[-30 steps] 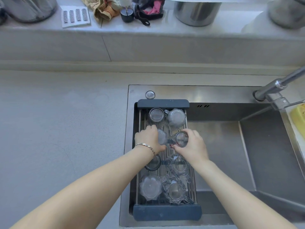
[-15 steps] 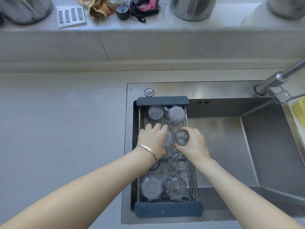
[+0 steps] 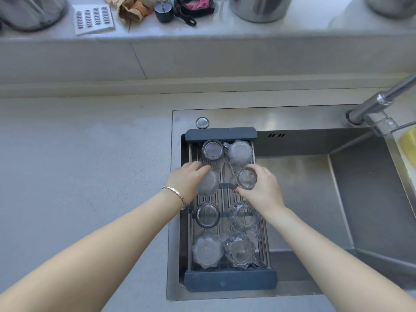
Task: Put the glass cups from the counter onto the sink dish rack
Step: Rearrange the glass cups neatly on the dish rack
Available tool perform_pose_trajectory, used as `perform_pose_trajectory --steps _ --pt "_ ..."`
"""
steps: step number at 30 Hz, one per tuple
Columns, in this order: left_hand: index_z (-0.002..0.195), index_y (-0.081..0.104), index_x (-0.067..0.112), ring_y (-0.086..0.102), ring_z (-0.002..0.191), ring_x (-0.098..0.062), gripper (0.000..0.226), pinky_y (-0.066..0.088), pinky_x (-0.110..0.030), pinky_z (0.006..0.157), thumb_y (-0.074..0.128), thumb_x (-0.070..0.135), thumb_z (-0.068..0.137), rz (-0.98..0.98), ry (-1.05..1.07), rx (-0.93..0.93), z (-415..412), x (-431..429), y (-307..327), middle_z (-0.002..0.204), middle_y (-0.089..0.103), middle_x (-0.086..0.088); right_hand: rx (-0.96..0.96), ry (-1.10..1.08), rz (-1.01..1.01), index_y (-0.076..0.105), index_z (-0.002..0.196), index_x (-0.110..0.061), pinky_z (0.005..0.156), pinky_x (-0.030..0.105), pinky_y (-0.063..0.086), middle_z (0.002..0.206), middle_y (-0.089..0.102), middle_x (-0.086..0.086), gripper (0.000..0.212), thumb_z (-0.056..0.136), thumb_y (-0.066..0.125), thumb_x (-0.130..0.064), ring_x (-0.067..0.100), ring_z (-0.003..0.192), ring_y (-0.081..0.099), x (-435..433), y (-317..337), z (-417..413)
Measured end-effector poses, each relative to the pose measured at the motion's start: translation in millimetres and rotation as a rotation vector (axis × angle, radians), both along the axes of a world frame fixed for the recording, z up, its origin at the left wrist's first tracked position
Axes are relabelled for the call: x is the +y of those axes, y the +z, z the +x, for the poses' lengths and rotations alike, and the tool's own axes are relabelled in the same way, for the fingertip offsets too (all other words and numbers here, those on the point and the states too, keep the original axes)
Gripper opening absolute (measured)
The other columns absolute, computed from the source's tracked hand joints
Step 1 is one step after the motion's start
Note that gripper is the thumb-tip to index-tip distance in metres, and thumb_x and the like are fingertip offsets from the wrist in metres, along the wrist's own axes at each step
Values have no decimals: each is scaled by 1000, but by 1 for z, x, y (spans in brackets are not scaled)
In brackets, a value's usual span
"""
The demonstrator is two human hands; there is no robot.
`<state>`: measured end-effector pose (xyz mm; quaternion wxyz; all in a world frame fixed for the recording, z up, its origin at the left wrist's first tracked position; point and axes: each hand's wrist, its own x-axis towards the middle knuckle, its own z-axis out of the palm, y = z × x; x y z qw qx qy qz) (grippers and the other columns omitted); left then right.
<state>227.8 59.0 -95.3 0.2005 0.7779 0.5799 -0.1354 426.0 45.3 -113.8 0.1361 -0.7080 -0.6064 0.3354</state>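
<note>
A dark-framed dish rack (image 3: 229, 283) spans the left part of the sink and carries several upside-down glass cups. My left hand (image 3: 186, 177) rests on a frosted glass cup (image 3: 209, 184) in the rack's left column, fingers curled around its left side. My right hand (image 3: 262, 188) grips a clear glass cup (image 3: 247, 178) in the right column, base up. Two cups (image 3: 212, 150) stand at the far end, and several more (image 3: 207, 215) fill the near half.
The steel sink basin (image 3: 304, 199) lies right of the rack, with a faucet (image 3: 380, 102) at the far right and a yellow sponge (image 3: 408, 143) beside it. Bare grey counter (image 3: 78, 165) stretches left. A ledge behind holds pots, cloths and a card (image 3: 94, 18).
My left hand has slid left and away, uncovering the frosted cup's top. My right hand has stayed on the clear cup. The view has shifted slightly.
</note>
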Motion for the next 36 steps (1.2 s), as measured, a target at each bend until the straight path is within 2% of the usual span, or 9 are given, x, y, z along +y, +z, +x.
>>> perform_pose_trajectory --steps 3,7,13,19,21,24,27,33,36 --pt "138 35 20 52 116 -25 60 48 -35 86 60 18 83 2 48 -3 -6 -3 0 139 43 -1 -7 5 7 48 127 -13 99 38 41 126 56 8 66 70 78 -25 27 119 47 7 1 -4" --pt "142 29 18 51 121 -25 74 48 -37 93 68 31 80 -48 99 -87 0 -5 -2 148 33 0 -40 77 -1 49 126 -14 96 38 43 122 56 8 66 69 78 -29 27 118 48 10 0 -6" --pt "141 33 14 46 127 -24 77 43 -36 103 73 28 77 -56 257 -240 6 -12 -6 148 37 0 -85 327 -37 44 132 -17 102 33 37 132 53 2 67 73 74 -22 21 125 43 17 7 0" --pt "137 42 10 45 128 -25 72 39 -38 108 76 19 74 -51 369 -364 9 -13 -7 144 44 -3 -143 463 -50 42 134 -16 103 31 36 135 51 2 68 72 70 -17 20 127 42 24 14 3" --pt "136 42 11 46 126 -26 72 43 -40 104 77 21 74 -50 363 -350 10 -10 -7 142 44 -3 -156 465 -42 42 134 -16 102 32 38 135 50 2 67 73 69 -17 20 127 42 23 13 2" --pt "142 30 13 44 125 -29 81 47 -42 98 75 20 75 -87 215 -187 11 -7 -7 145 35 -3 -142 443 -36 41 134 -17 100 32 38 135 50 2 67 73 68 -16 20 128 40 21 13 1" --pt "140 31 13 44 125 -28 80 49 -42 95 76 21 75 -92 137 -93 8 -5 -8 146 34 -3 -123 425 -35 41 134 -16 100 32 37 135 50 3 65 74 68 -16 21 128 41 21 14 1" --pt "141 32 6 44 130 -28 78 38 -35 106 75 20 76 -135 209 -215 9 -6 -7 151 32 -7 -108 392 -16 42 135 -15 103 30 35 134 50 4 66 74 70 -16 21 127 41 17 12 2" --pt "139 36 5 45 130 -26 78 38 -35 106 76 22 74 -126 301 -292 11 -8 -9 148 37 -7 -96 374 -10 41 136 -15 94 27 38 129 49 5 68 74 69 -14 22 120 46 14 11 3"
